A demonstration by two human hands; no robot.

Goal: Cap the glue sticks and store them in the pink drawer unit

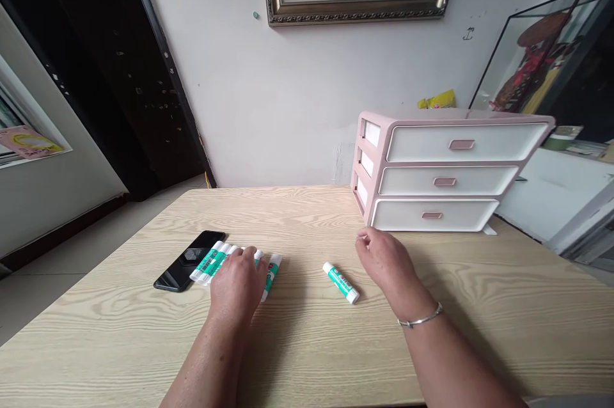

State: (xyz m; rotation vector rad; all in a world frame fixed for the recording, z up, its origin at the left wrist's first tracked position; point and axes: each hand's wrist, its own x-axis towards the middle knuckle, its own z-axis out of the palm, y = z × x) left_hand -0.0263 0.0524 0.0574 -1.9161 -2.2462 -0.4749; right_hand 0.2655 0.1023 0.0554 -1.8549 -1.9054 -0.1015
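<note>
My left hand (240,283) lies over a row of white and green glue sticks (210,265), its fingers curled down around part of the row. The hand hides the middle of the row. At its right edge, one glue stick (272,275) leans at a slight angle beside my fingers. Another glue stick (341,283) lies alone on the table, slanted, between my two hands. Just in front of the drawer unit hovers my right hand (386,261), its fingers curled together with nothing visible in them.
A black phone (180,270) lies left of the row, touching or close to it. The pink and white three-drawer unit (439,181) stands shut at the back right of the wooden table (307,344). Behind the table is a white wall (283,101) with a framed picture (357,11).
</note>
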